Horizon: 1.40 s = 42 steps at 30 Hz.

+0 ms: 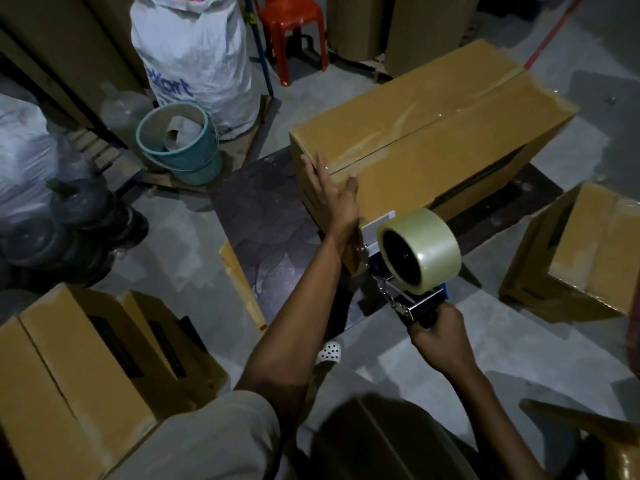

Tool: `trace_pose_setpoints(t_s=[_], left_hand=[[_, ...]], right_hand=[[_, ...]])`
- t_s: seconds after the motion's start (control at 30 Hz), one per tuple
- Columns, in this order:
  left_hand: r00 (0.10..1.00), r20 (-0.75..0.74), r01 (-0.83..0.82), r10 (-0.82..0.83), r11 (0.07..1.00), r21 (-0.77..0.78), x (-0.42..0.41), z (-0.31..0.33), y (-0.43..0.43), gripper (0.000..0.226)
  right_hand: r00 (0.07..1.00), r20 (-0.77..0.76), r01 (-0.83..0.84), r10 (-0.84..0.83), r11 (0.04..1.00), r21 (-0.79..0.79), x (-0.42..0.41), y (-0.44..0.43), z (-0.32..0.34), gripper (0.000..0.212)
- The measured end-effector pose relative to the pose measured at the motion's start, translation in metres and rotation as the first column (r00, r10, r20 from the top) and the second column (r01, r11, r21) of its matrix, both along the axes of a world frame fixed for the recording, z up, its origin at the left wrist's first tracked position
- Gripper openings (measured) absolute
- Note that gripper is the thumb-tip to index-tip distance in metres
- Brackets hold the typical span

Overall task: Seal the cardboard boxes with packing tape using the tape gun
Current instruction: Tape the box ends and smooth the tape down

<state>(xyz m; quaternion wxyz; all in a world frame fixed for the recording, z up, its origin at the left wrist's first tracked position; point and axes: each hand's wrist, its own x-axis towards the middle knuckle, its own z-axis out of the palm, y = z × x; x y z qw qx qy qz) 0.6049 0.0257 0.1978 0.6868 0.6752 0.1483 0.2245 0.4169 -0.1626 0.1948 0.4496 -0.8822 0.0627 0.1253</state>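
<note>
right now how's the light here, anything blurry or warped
Head view: dim overall, darkest at the bottom and left edges; soft glare streaks on the taped top of the box; wide-angle bend toward the frame edges; tape gun and left hand fairly sharp.

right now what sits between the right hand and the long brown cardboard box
In the head view, the blue tape gun with its clear tape roll: the right hand grips its handle, its front end at the cardboard box.

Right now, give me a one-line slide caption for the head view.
Sealing: left hand presses the near end of the box; right hand holds the tape gun beside it.
</note>
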Motion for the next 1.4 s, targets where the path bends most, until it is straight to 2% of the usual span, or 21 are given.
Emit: trace_pose_setpoints(t_s=[0.07,0.13,0.2,0.43,0.57,0.67,0.83,0.9,0.97,1.07,1.17,1.23,1.27,1.37,1.4], left_hand=[[1.0,-0.022,-0.013,0.016,0.991,0.132,0.003,-0.009,0.003,0.067],[0.996,-0.081,-0.025,0.039,0.985,0.169,0.009,-0.016,0.008,0.067],[0.996,-0.077,-0.033,0.049,0.98,0.196,0.013,-0.021,0.01,0.066],[0.999,-0.025,-0.038,0.044,0.982,0.185,0.014,-0.023,0.008,0.061],[0.998,-0.027,-0.052,0.057,0.982,0.181,0.014,-0.026,0.009,0.062],[0.999,-0.008,-0.047,0.049,0.982,0.184,0.011,-0.025,0.006,0.059],[0.995,-0.082,-0.037,0.048,0.99,0.138,0.017,-0.027,0.012,0.06],[0.997,-0.08,-0.012,0.021,0.993,0.116,0.018,-0.024,0.012,0.061],[0.995,-0.101,0.006,0.005,0.995,0.102,0.016,-0.022,0.011,0.063],[0.975,-0.221,0.062,-0.022,0.983,0.172,0.015,-0.024,0.018,0.068],[0.948,-0.301,0.178,-0.105,0.958,0.226,0.009,-0.02,0.033,0.063],[0.942,-0.3,0.235,-0.152,0.936,0.262,0.003,-0.02,0.045,0.06],[0.939,-0.303,0.252,-0.163,0.924,0.287,-0.001,-0.02,0.051,0.066],[0.942,-0.291,0.277,-0.169,0.88,0.385,-0.01,-0.028,0.065,0.109],[0.943,-0.282,0.287,-0.176,0.859,0.424,-0.011,-0.03,0.068,0.114]], right_hand=[[1.0,0.015,-0.005,0.005,1.0,-0.025,-0.001,-0.002,0.006,0.017],[0.999,0.044,-0.021,0.022,0.999,-0.031,-0.001,-0.004,0.016,0.018],[0.997,0.072,-0.022,0.023,1.0,-0.019,-0.004,-0.006,0.028,0.021],[1.0,-0.012,0.004,-0.005,1.0,-0.013,-0.027,-0.017,0.03,0.028],[1.0,-0.01,0.002,-0.002,1.0,-0.017,-0.028,-0.017,0.035,0.021],[0.996,-0.085,0.016,-0.018,1.0,-0.016,-0.025,-0.013,0.022,0.022],[0.955,-0.295,-0.011,-0.03,0.991,-0.135,-0.054,-0.02,-0.029,0.032],[0.954,-0.298,-0.037,-0.02,0.982,-0.184,-0.058,-0.028,-0.037,0.035],[0.966,-0.257,-0.091,0.02,0.96,-0.266,-0.054,-0.033,-0.039,0.032],[0.967,-0.217,-0.214,0.137,0.897,-0.388,-0.048,-0.025,-0.038,0.01],[0.92,-0.185,-0.39,0.346,0.765,-0.512,-0.034,-0.007,-0.046,0.03],[0.894,-0.167,-0.436,0.416,0.722,-0.537,-0.018,0.015,-0.056,0.034],[0.886,-0.151,-0.446,0.438,0.715,-0.539,-0.011,0.027,-0.063,0.034],[0.844,-0.085,-0.478,0.529,0.672,-0.565,0.008,0.055,-0.084,0.032],[0.827,-0.061,-0.487,0.558,0.659,-0.574,0.016,0.061,-0.092,0.033]])
